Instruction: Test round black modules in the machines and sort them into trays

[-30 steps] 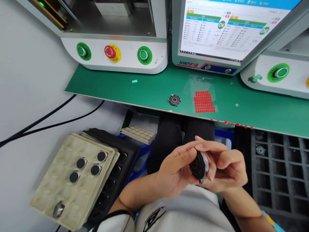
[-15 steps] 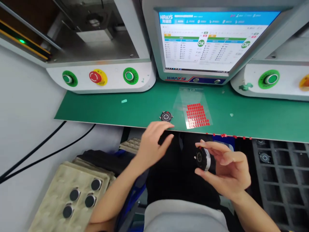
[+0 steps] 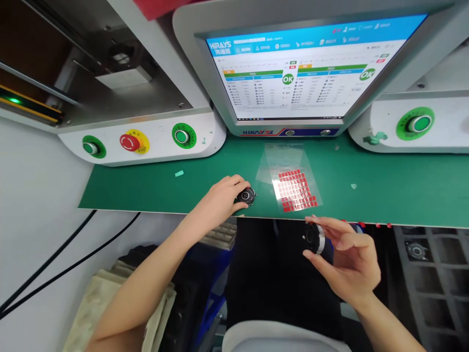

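Note:
My left hand (image 3: 227, 193) is closed around the edge of a round black watch body (image 3: 246, 196) that lies back side up at the front of the green bench top (image 3: 205, 193). Thumb and fingers touch it from its left side. Off the bench's front edge, my right hand (image 3: 348, 254) holds a second watch body (image 3: 312, 238) between thumb and fingertips, tilted on edge. This one has a silver rim and a dark round back facing left. A clear sheet of small red stickers (image 3: 296, 190) lies on the bench between the hands.
A monitor (image 3: 293, 73) stands behind the bench, flanked by machines with green buttons (image 3: 181, 136) and a red stop button (image 3: 130, 142). Below right is a dark compartment tray (image 3: 432, 274) holding a watch body. Pale trays (image 3: 91, 303) are stacked lower left. Red bits (image 3: 378, 225) hang along the bench edge.
My left hand has moved forward onto the bench and closed on the watch body lying there. My right hand keeps its watch body, nearly unmoved. The view has shifted slightly.

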Demonstrator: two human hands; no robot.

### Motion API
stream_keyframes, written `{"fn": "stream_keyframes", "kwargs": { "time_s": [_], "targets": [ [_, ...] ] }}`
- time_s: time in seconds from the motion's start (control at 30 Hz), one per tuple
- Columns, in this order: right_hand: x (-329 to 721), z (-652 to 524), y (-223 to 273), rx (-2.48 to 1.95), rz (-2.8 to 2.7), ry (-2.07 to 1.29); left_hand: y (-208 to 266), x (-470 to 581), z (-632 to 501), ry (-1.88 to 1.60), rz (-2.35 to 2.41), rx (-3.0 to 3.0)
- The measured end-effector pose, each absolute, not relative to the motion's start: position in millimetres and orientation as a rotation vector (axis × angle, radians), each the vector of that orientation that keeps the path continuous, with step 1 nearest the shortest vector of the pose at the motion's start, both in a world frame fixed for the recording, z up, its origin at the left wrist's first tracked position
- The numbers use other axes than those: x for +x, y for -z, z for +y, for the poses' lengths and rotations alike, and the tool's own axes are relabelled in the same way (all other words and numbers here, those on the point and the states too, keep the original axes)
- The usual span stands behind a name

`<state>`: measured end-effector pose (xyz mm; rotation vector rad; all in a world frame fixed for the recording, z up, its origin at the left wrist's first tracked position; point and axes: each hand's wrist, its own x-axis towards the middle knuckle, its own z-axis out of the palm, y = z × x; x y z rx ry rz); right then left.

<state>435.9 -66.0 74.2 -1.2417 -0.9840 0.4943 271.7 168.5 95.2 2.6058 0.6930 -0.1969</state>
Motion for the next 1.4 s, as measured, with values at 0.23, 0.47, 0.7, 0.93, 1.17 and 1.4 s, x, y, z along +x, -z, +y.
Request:
{"fn": "stream_keyframes", "kwargs": {
  "time_s": [0.23,0.47,0.7,0.93,1.17,1.4],
  "targets": [
    [434.2,-68.8,-76.8,-1.225,-1.020,-0.474,-93.8,267.9,157.9,0.173,0.657,2.732],
    [429.3,-78.1,-74.4,-1.258,-1.015,-0.405,-89.6,263.7,148.1,0.159,0.734,2.697],
    [487.7,-60.2,-83.6,-1.770,-1.466,-0.155,-100.7,278.4,164.9,-0.034,0.789,2.380],
    [541.6,-4.8,-96.9,-2.068,-1.848,-0.327,-78.8,308.9,149.1,-0.393,0.860,1.787],
    [551.6,33.3,-92.1,-2.104,-2.026,-0.368,-58.5,359.9,145.0,-0.434,0.928,1.621],
    [549.9,40.2,-81.0,-2.092,-2.079,-0.302,-59.8,362.0,148.5,-0.481,1.053,1.942]
  ]
}}
